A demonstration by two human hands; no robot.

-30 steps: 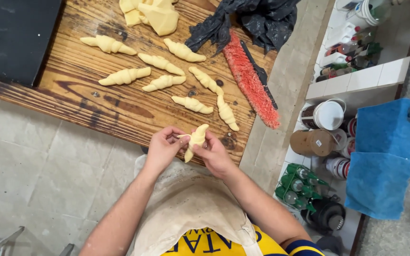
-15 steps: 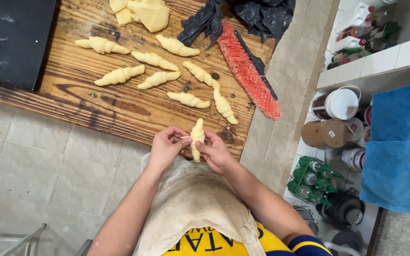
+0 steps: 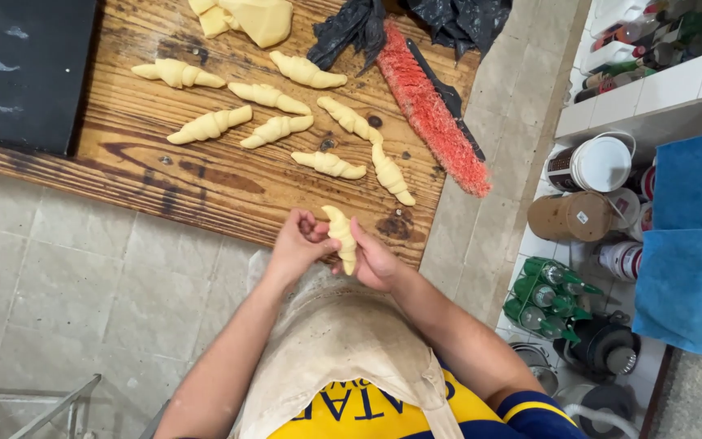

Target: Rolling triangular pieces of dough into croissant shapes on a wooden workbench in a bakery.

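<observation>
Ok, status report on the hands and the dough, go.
Left hand and right hand both gripping one rolled dough piece, held at the wooden board edge. Eight shaped pieces lying on the board. Red brush off right, clear.

Work surface: worn brown wooden board with dark stains. On it: eight pale rolled crescent-shaped dough pieces, spread apart; a pale yellow dough block at the far edge; crumpled black plastic bags; a red-bristled black-handled brush.
</observation>
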